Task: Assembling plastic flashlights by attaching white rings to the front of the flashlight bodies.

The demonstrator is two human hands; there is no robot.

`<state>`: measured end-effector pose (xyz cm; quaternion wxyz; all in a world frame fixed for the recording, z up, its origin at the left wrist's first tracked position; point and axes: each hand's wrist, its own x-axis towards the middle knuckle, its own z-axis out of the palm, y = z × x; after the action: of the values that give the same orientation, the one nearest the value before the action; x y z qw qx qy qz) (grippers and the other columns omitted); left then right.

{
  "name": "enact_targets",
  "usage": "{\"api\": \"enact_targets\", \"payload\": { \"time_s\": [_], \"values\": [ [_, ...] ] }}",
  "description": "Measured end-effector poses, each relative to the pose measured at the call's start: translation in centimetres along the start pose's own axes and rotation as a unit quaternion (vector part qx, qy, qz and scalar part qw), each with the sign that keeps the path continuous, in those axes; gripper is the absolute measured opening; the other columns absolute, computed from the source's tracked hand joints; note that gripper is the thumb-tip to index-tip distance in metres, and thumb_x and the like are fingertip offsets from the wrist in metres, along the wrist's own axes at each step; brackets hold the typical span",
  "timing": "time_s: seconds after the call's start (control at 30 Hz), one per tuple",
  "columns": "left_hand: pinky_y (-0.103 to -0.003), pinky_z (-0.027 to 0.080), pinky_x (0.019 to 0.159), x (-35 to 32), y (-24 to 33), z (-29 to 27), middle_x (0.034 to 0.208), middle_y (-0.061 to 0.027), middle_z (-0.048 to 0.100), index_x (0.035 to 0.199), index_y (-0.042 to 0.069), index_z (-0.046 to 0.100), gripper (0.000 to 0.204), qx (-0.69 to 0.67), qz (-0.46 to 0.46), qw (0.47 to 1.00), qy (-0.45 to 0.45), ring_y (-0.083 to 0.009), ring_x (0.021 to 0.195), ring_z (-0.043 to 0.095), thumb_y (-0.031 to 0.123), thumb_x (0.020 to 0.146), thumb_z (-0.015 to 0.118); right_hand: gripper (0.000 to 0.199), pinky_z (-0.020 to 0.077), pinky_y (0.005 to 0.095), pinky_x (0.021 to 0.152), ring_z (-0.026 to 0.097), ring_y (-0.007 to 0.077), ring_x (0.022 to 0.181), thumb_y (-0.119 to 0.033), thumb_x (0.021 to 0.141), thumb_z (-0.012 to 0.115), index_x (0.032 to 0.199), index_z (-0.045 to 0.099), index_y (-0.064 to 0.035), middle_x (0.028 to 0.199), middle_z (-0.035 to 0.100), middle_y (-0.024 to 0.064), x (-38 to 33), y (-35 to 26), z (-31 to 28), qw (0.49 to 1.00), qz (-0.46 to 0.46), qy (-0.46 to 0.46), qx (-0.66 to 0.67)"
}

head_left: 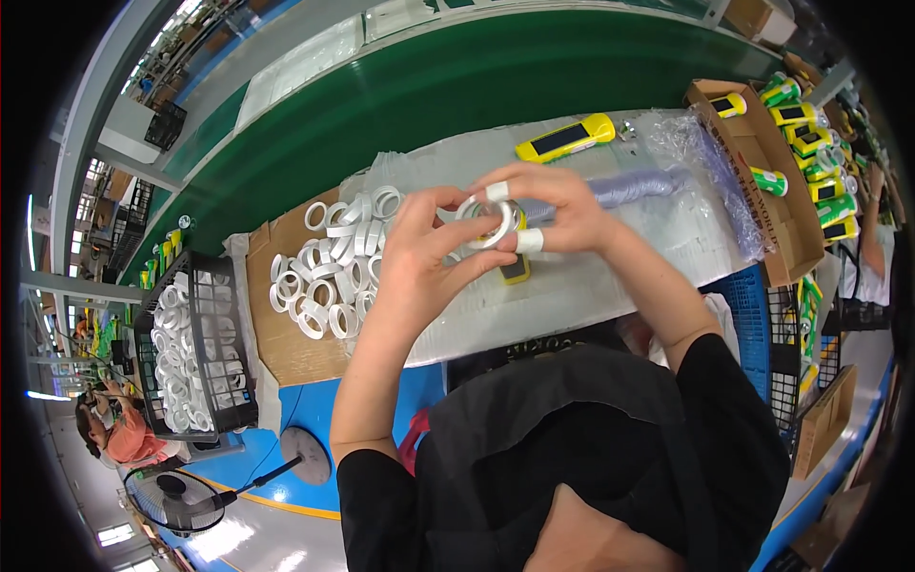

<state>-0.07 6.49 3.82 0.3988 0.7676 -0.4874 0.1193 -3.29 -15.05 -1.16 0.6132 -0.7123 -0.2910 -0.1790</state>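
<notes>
My left hand (426,250) is closed, its fingers and thumb pinching a white plastic ring (460,225). Opposite it, my right hand (558,212) curls its finger and thumb, both wrapped in white tape, round the head of a yellow flashlight. The body of this yellow flashlight (516,271), with a dark panel, shows below the fingers; its head is mostly hidden by ring and fingers. Beside my left hand lies a heap of white rings (329,262) on flat cardboard (272,329). Another yellow lamp (566,138) with a dark panel lies beyond my right hand.
A black crate (224,348) of white rings stands at the left. On the right, a cardboard box (753,143) and crates hold yellow and green lamps. Clear plastic wrap (681,143) and a purple plastic roll (634,186) lie on the bench. A fan (174,499) and other people are nearby.
</notes>
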Motion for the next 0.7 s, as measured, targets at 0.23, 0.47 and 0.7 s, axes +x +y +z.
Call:
{"api": "enact_targets", "payload": {
  "time_s": [0.23,0.47,0.7],
  "values": [
    [-0.039,0.053,0.076,0.6,0.2,3.1,0.108,-0.0121,0.064,0.105,0.010,0.061,0.040,-0.108,-0.011,0.994,-0.014,-0.0320,0.095,0.064,0.011,0.070,0.081,0.034,0.0508,0.0358,0.075,0.063,0.0268,0.090,-0.014,0.069,0.079,0.097,0.062,-0.0056,0.102,0.061,0.0094,2.7,-5.8,-4.2,0.942,0.003,-0.184,-0.281],
    [-0.038,0.053,0.076,0.7,0.2,4.2,0.100,-0.0083,0.068,0.100,0.008,0.059,0.035,-0.140,-0.060,0.988,-0.022,-0.0289,0.092,0.066,0.009,0.071,0.079,0.022,0.0456,0.0381,0.067,0.057,0.0282,0.080,-0.009,0.071,0.068,0.088,0.056,-0.0045,0.088,0.050,0.0088,7.5,-8.7,-3.9,0.828,0.169,-0.429,-0.320],
    [-0.037,0.051,0.070,0.2,-0.1,4.8,0.093,-0.0081,0.067,0.098,0.009,0.061,0.035,-0.097,-0.034,0.994,0.029,-0.0280,0.085,0.065,0.010,0.069,0.080,0.026,0.0456,0.0381,0.066,0.059,0.0282,0.077,-0.024,0.073,0.071,0.083,0.057,-0.0048,0.080,0.058,0.0089,6.8,-7.0,-2.9,0.805,0.172,-0.421,-0.380]
  ]
}}
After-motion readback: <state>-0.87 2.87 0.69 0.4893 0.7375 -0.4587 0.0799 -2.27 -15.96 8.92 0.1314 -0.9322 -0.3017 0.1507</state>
